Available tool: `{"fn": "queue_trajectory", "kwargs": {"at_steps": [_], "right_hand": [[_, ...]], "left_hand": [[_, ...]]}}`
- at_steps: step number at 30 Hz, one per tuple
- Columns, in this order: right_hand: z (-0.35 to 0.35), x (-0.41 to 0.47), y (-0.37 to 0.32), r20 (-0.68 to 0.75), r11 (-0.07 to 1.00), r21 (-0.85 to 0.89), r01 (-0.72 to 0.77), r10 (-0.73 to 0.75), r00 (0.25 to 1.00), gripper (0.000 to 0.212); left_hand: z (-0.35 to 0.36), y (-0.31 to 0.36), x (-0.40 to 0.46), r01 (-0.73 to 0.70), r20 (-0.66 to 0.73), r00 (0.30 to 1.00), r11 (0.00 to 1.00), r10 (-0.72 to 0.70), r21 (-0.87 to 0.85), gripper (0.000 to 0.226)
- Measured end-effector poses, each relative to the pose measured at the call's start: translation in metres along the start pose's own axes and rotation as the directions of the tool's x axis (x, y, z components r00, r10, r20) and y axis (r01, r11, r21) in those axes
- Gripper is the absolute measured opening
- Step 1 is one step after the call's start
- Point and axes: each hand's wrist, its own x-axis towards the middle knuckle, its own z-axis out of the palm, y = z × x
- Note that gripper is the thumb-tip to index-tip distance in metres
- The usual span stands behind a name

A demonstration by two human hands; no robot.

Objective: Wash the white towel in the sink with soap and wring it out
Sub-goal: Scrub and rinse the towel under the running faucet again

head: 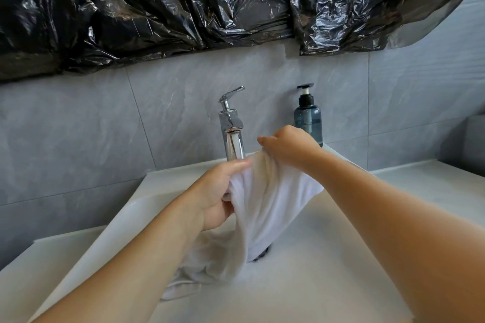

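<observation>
The white towel [265, 207] hangs over the white sink [328, 270], its lower end trailing on the basin floor at the left. My left hand [220, 191] grips a bunched fold of it from the left. My right hand [287, 145] pinches its top edge just right of the chrome faucet [232, 136]. A blue pump soap bottle [307, 117] stands behind my right hand on the sink's back ledge. The towel covers most of the drain [261, 254]. I cannot tell whether water is running.
Grey wall tiles rise behind the sink. Crumpled black plastic sheeting [210, 2] hangs across the wall above the faucet. A white counter [433, 178] extends to both sides of the basin.
</observation>
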Motion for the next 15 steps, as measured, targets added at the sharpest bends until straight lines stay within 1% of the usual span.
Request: {"fn": "queue_trajectory", "kwargs": {"at_steps": [1, 2, 3, 5, 6, 9, 11, 13, 14, 15], "right_hand": [[0.001, 0.0, 0.002, 0.023, 1.0, -0.013, 0.011, -0.011, 1.0, 0.044], [0.001, -0.002, 0.003, 0.047, 0.999, -0.028, 0.022, -0.021, 0.999, 0.044], [0.0, -0.003, 0.004, 0.072, 0.999, -0.042, 0.03, -0.027, 0.997, 0.044], [-0.001, -0.005, 0.003, 0.118, 0.997, -0.067, 0.04, -0.032, 0.993, 0.043], [-0.001, -0.006, 0.001, 0.127, 0.997, -0.066, 0.036, -0.028, 0.991, 0.043], [-0.001, -0.006, -0.002, 0.098, 0.999, -0.005, 0.041, -0.041, 0.994, 0.044], [0.001, -0.007, -0.004, 0.096, 0.997, 0.01, 0.075, -0.075, 0.993, 0.045], [0.003, -0.01, -0.006, 0.139, 0.996, 0.008, 0.094, -0.094, 0.986, 0.049], [0.005, -0.012, -0.007, 0.171, 0.995, 0.02, 0.097, -0.099, 0.98, 0.05], [0.007, -0.013, -0.008, 0.212, 0.995, 0.035, 0.092, -0.098, 0.972, 0.051]], "left_hand": [[0.001, 0.0, 0.0, -0.004, 0.018, 1.0, 1.0, 0.004, -0.023, 0.02], [0.001, -0.001, 0.002, -0.012, 0.011, 1.0, 1.0, 0.013, -0.028, 0.013], [0.0, -0.002, 0.003, -0.032, -0.023, 0.999, 0.999, 0.031, -0.019, 0.012], [0.001, -0.003, 0.003, -0.042, -0.123, 0.992, 0.999, 0.042, 0.005, 0.022], [0.0, -0.003, 0.005, -0.053, -0.167, 0.985, 0.999, 0.053, 0.007, 0.023], [-0.006, -0.001, 0.011, -0.113, -0.261, 0.959, 0.994, 0.107, -0.007, 0.025], [-0.009, 0.001, 0.012, -0.144, -0.298, 0.946, 0.989, 0.125, -0.041, 0.024], [-0.01, 0.003, 0.01, -0.159, -0.31, 0.942, 0.984, 0.128, -0.076, 0.017], [-0.01, 0.005, 0.009, -0.156, -0.317, 0.941, 0.984, 0.12, -0.09, 0.021], [-0.01, 0.007, 0.009, -0.153, -0.318, 0.941, 0.983, 0.112, -0.104, 0.034]]}}
